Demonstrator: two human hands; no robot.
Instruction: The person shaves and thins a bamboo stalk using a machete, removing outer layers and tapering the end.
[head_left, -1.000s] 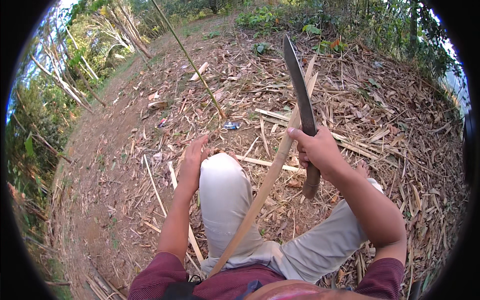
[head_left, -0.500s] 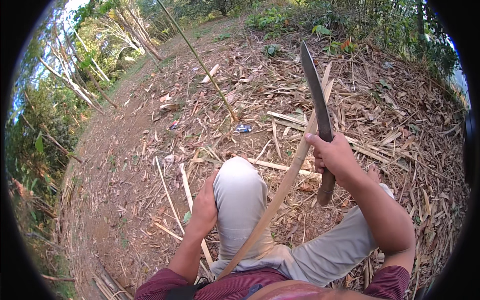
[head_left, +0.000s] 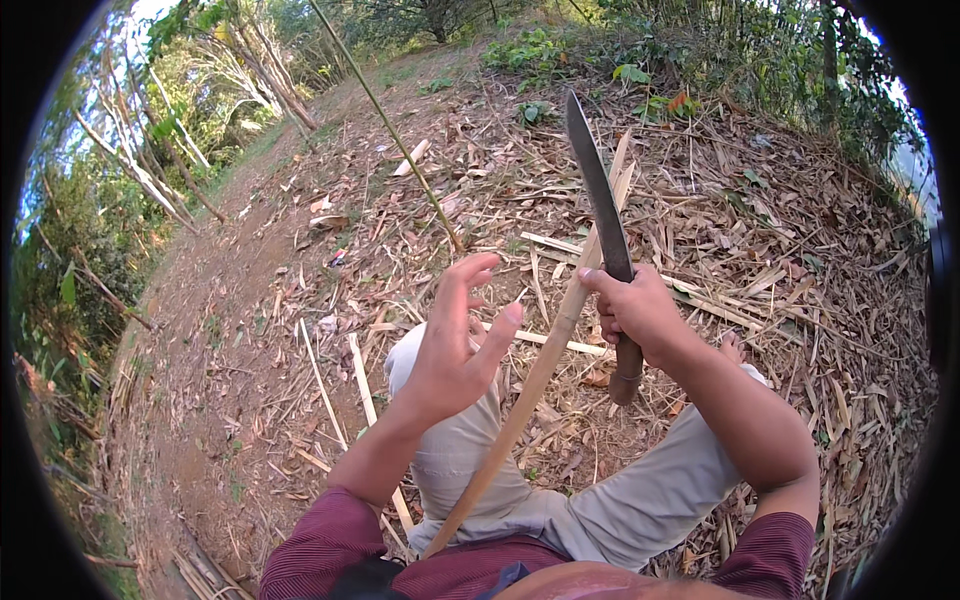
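My right hand [head_left: 640, 315] grips the wooden handle of a long dark machete [head_left: 598, 205], blade pointing up and away. The blade lies against a long split bamboo strip [head_left: 530, 385] that runs from my lap up past the blade. My left hand [head_left: 455, 345] hovers open above my raised left knee, fingers spread, close to the strip but not holding it. I sit on the ground in beige trousers [head_left: 640, 500].
Bamboo shavings, split slats [head_left: 365, 385] and dry leaves litter the ground around me. A thin green bamboo pole [head_left: 390, 130] slants away ahead. A bare dirt path [head_left: 220, 330] runs on the left, with bushes and bamboo stalks beyond.
My left hand has lifted off my knee and now hangs open near the bamboo strip. The right hand with the machete has stayed in much the same place.
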